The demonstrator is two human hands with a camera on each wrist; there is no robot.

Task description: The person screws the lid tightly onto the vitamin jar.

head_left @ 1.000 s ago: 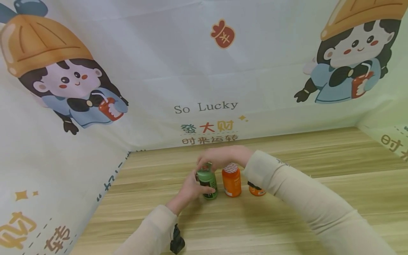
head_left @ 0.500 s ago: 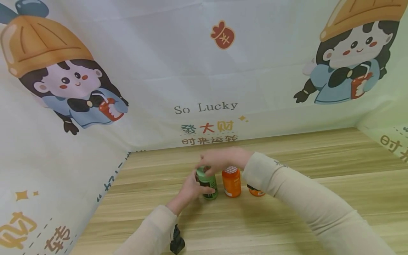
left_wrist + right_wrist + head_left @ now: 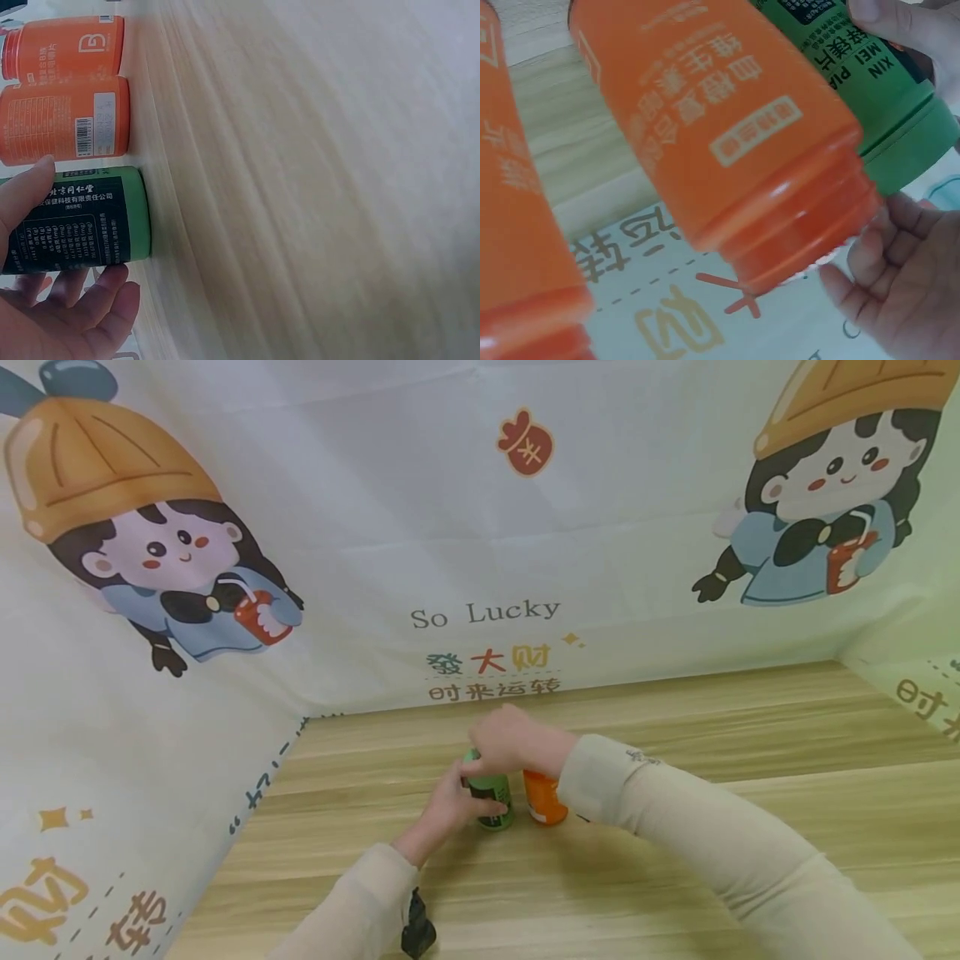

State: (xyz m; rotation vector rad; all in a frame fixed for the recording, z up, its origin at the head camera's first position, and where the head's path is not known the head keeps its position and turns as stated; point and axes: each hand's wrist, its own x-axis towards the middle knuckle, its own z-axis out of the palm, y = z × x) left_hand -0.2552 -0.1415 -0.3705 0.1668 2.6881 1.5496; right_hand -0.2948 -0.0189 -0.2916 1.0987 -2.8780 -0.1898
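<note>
White cloth (image 3: pixel 360 518) fills most of the head view, standing at the left, back and right of a wood-grain surface (image 3: pixel 570 893). Cartoon figures (image 3: pixel 142 477) are printed on it, with "So Lucky" lettering (image 3: pixel 486 614) between them. Cream cloth covers both arms: the right sleeve (image 3: pixel 720 827) slants across the surface, the left sleeve (image 3: pixel 345 902) comes up from the lower edge. Of the two hands, the right hand (image 3: pixel 510 743) is over the top of a green bottle (image 3: pixel 82 225), fingers bent at its lid (image 3: pixel 919 142); I cannot tell whether they grip it. The left hand (image 3: pixel 450 806) holds that bottle's body, thumb across the label and fingers loosely bent opposite. It stands upright on the surface, leftmost in a row. Just beside it, across a narrow gap, is one orange bottle (image 3: pixel 45 124); another orange bottle (image 3: pixel 71 49) lies beyond, in the head view all but hidden by the right sleeve. Smaller is a black object (image 3: pixel 417 931) by the left sleeve, too unclear to name.
</note>
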